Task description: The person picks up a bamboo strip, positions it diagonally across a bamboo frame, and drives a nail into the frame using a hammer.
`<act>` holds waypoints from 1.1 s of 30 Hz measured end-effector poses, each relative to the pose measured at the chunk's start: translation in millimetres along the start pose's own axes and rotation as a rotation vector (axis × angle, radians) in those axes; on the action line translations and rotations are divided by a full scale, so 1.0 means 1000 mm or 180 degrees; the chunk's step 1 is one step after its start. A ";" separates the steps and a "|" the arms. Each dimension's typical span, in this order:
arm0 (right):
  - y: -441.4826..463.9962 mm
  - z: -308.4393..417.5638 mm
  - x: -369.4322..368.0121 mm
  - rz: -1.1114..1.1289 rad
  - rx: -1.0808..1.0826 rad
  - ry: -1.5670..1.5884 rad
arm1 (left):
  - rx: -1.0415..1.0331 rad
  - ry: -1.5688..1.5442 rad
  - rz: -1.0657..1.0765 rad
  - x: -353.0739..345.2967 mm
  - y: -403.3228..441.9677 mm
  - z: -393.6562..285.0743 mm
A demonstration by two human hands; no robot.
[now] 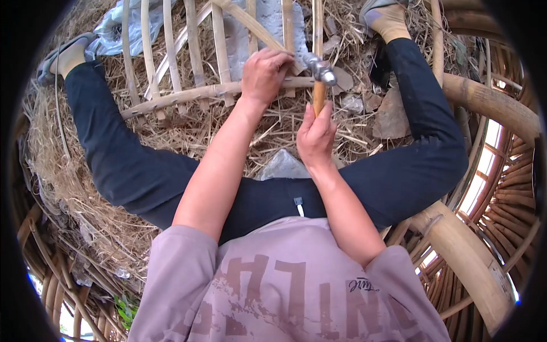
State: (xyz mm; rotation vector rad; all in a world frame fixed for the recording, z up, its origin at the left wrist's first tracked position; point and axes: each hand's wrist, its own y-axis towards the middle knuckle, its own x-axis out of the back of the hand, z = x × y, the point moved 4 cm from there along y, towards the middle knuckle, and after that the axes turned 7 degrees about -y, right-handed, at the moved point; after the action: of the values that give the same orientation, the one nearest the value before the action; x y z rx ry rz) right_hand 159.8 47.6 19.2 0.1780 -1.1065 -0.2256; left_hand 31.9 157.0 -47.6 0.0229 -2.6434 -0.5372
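Observation:
My right hand (317, 134) is closed round the wooden handle of a hammer (322, 74), whose metal head is raised near the end of the bamboo frame. My left hand (264, 77) is closed at the frame, its fingers pinched by the lower end of a slanting bamboo strip (245, 20); what exactly they grip is hard to make out. Beneath that hand runs a bamboo crosspiece (194, 93), with several upright slats (170, 45) joined along it. A flat grey slab (236, 40) lies under the slats.
My outstretched legs lie on both sides of the frame, over straw (188, 132). A pale stone (283, 165) sits between them. A plastic bag (111, 28) is at the upper left. Flat stones (392, 115) and thick bamboo poles (464, 259) are on the right.

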 end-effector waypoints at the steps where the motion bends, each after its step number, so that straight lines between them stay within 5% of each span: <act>1: 0.000 -0.007 -0.007 0.0365 -0.0444 0.0254 | 0.0001 -0.0015 0.0003 -0.001 -0.001 0.000; 5: 0.000 -0.010 -0.006 0.0182 -0.0223 0.0220 | -0.0029 -0.0015 0.0018 -0.004 0.001 0.003; 8: 0.003 -0.010 -0.012 0.0826 -0.0674 0.0084 | -0.0072 -0.0078 -0.0086 -0.002 0.000 0.004; 13: 0.000 -0.001 0.000 -0.0020 -0.0142 -0.0007 | -0.0003 -0.0078 -0.0044 -0.004 -0.002 0.004; 16: 0.003 -0.005 -0.009 0.0875 -0.0709 0.0134 | -0.0018 -0.0010 -0.0010 -0.002 0.001 0.003; 20: 0.000 -0.003 0.001 -0.0181 -0.0181 0.0301 | -0.0051 -0.0158 -0.0073 -0.001 0.001 0.003; 24: 0.002 -0.007 -0.009 0.0667 -0.0515 0.0136 | 0.0025 0.0178 0.0047 -0.003 0.001 0.000; 28: 0.002 0.001 0.001 0.0156 -0.0515 0.0561 | 0.0055 0.0003 0.0000 -0.002 -0.002 0.004; 29: 0.004 -0.003 -0.008 0.0908 -0.1018 0.0347 | 0.0072 0.0093 0.0008 -0.003 -0.001 0.003; 30: 0.008 0.001 -0.009 0.0788 -0.0540 0.0027 | 0.0087 0.0186 0.0011 -0.002 0.000 0.002; 33: 0.006 -0.001 -0.002 0.0572 -0.0746 0.0552 | 0.0040 0.0044 -0.0025 -0.002 0.004 0.007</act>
State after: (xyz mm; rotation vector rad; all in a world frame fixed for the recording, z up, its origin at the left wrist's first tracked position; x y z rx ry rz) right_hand 160.2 53.6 18.5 -0.1091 -0.9097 -0.1739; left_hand 30.7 163.3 -52.6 0.0406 -2.6344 -0.5213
